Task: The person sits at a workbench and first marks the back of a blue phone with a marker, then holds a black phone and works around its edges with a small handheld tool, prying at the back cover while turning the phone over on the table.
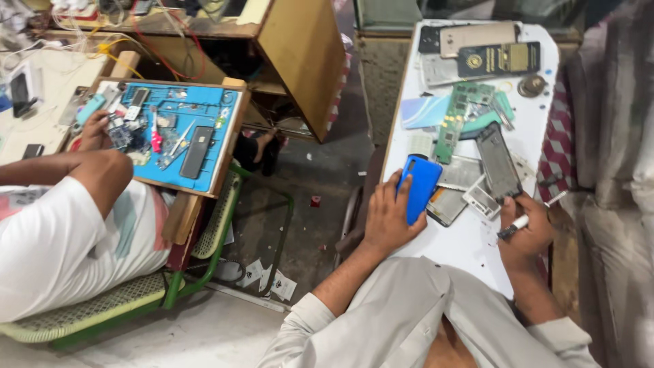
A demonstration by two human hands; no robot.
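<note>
My left hand (pixel 388 215) grips a bright blue phone back cover (pixel 419 187), held on edge at the near left side of the white worktable (pixel 470 238). In my right hand (pixel 528 225) lies a thin black and white tool (pixel 523 221), its tip pointing up and right. Just above that hand lies an opened grey phone body (pixel 499 162) and a small white frame piece (pixel 482 202). A green circuit board (pixel 458 117) lies further up the table.
Phone shells, a dark booklet (pixel 499 60) and a round metal part (pixel 531 85) crowd the table's far end. To the left, another person in white (pixel 61 238) sits at a blue work mat (pixel 178 133) covered with phone parts. A wooden cabinet (pixel 300 54) stands between.
</note>
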